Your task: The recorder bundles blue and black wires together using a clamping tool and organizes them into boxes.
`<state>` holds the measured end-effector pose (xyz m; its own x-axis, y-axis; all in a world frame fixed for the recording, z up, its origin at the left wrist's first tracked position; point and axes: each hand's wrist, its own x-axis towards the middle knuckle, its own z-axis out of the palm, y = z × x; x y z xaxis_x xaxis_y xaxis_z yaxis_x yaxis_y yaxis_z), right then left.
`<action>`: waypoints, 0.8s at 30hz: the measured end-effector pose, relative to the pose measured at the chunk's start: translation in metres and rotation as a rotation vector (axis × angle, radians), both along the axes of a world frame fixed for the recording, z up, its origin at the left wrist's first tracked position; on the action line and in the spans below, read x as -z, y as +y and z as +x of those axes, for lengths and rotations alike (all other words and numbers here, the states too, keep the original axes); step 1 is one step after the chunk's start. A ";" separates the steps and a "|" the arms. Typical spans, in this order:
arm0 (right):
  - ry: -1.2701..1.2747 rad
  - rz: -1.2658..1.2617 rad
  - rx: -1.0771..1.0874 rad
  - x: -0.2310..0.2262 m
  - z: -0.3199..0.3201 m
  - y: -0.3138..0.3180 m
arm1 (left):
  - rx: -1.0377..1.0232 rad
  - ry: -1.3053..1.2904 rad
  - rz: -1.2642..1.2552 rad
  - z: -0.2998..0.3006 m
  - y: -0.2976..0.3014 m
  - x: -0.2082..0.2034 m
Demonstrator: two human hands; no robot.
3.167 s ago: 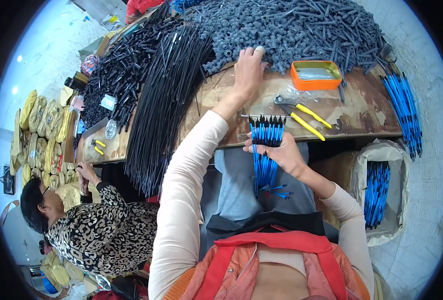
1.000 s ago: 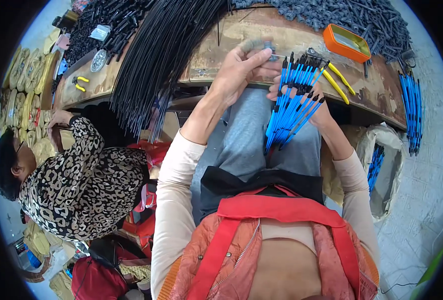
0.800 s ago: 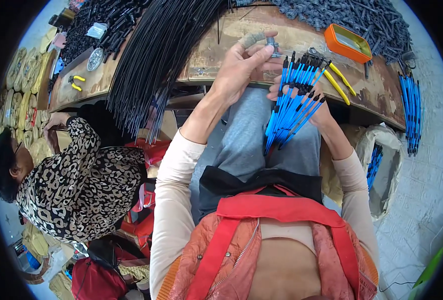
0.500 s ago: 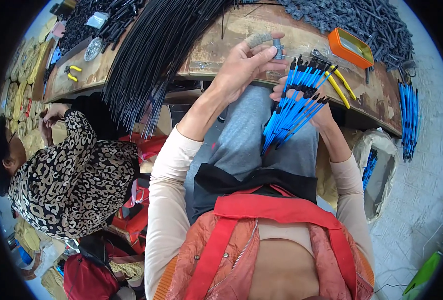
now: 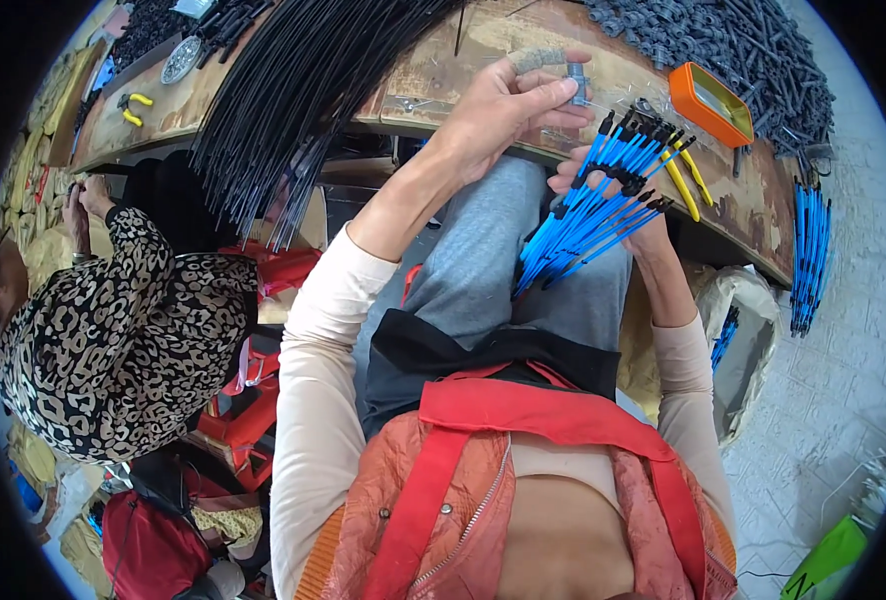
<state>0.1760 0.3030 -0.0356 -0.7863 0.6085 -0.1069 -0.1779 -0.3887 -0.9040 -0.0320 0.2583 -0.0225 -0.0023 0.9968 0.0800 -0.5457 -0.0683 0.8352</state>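
My left hand [image 5: 503, 115] is above the table's front edge, its thumb and fingers closed on a small grey plastic fitting [image 5: 578, 86]. A beige wrap covers one of its fingers. To the right, my right hand [image 5: 649, 238] is closed around a bundle of thin blue rods [image 5: 568, 240] with black tips and black pieces partway along them. The bundle fans out over my lap, black tips pointing away from me. The fitting is close to the nearest tips; whether they touch I cannot tell. The rods partly hide my right fingers.
Yellow-handled pliers [image 5: 680, 192] and an orange tray [image 5: 696, 112] are beyond the bundle, before a heap of grey parts [image 5: 743, 70]. Long black rods [image 5: 293, 110] overhang the edge at left. More blue rods [image 5: 809, 260] hang at right. A co-worker [image 5: 123, 340] sits at left.
The whole view has shifted slightly. My left hand has moved a little right and away with the grey fitting. Both hands keep their holds. The co-worker's hands have shifted slightly.
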 end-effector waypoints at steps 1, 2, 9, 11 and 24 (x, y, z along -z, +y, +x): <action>-0.041 0.030 0.002 -0.002 0.000 -0.002 | -0.007 -0.003 -0.002 0.000 0.000 0.001; -0.083 0.061 0.006 -0.003 -0.001 -0.002 | -0.006 0.004 -0.006 0.002 0.000 0.002; -0.094 0.056 -0.004 0.000 -0.002 0.000 | -0.003 0.050 -0.003 0.000 -0.003 0.000; -0.099 0.064 0.025 -0.001 -0.003 0.000 | -0.005 0.039 -0.007 -0.001 -0.003 -0.003; -0.011 0.022 0.016 -0.005 -0.008 -0.002 | 0.036 -0.041 -0.020 -0.005 0.000 -0.010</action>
<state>0.1679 0.3011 -0.0304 -0.7755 0.6231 -0.1020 -0.1739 -0.3661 -0.9142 -0.0365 0.2586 -0.0128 0.0312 0.9977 0.0606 -0.5817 -0.0312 0.8128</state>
